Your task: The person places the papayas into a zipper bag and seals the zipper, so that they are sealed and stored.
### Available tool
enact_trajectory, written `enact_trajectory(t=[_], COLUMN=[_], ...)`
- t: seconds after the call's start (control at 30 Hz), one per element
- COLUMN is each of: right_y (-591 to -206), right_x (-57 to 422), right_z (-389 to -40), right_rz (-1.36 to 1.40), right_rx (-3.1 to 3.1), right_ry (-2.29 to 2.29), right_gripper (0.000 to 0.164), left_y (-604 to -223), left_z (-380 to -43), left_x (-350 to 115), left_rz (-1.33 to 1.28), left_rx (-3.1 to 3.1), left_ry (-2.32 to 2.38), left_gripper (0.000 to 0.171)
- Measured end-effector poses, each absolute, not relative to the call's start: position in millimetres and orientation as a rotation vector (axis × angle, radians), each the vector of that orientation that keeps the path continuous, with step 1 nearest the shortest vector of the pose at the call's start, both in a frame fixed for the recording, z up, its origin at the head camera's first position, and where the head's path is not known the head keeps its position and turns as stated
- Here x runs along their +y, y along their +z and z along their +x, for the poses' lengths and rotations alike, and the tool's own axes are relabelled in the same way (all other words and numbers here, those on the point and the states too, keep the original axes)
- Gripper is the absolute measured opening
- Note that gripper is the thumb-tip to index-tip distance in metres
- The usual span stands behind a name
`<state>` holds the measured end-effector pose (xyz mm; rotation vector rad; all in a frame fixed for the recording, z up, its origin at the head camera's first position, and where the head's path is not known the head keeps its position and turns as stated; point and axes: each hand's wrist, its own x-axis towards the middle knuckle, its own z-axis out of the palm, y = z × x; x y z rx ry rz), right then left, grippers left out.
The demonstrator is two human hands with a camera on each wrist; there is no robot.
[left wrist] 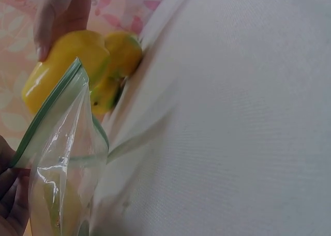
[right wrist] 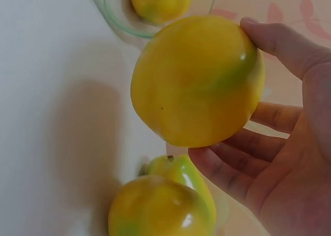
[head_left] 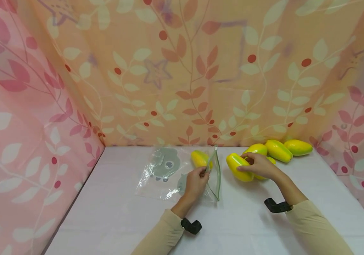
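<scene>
Head view, nearest first: your left hand [head_left: 195, 182] pinches the green-edged mouth of one clear bag [head_left: 146, 187] printed with grey-green figures, lying on the worktop [head_left: 105, 205]. Your right hand [head_left: 259, 167] grips one yellow fruit [head_left: 236, 167], glossy, plump and streaked green, held up just right of the bag's mouth. One more fruit [head_left: 199, 158] sits inside the bag; at least four other fruits [head_left: 278, 150] lie clustered farther back, to your right.
</scene>
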<state>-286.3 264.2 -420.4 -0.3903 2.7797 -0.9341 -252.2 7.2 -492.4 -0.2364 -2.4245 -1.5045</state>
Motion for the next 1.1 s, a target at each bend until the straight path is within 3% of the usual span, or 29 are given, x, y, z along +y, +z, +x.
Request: enact_trajectory(t=[0.53, 1.1], right_y=[-438, -453], right_x=[234, 201], right_z=[-299, -303], right_rz=[-0.228, -0.232], right_rx=[2.667, 2.785], right_ry=[-0.992, -0.901], right_gripper=[0.076, 0.076], left_y=[-488, -484], left_z=[-252, -248], left_x=[12, 15], left_rz=[-0.232, -0.251], left_rx=[-2.418, -2.476], left_ry=[-1.519, -1.547], left_gripper=[0.019, 0.025])
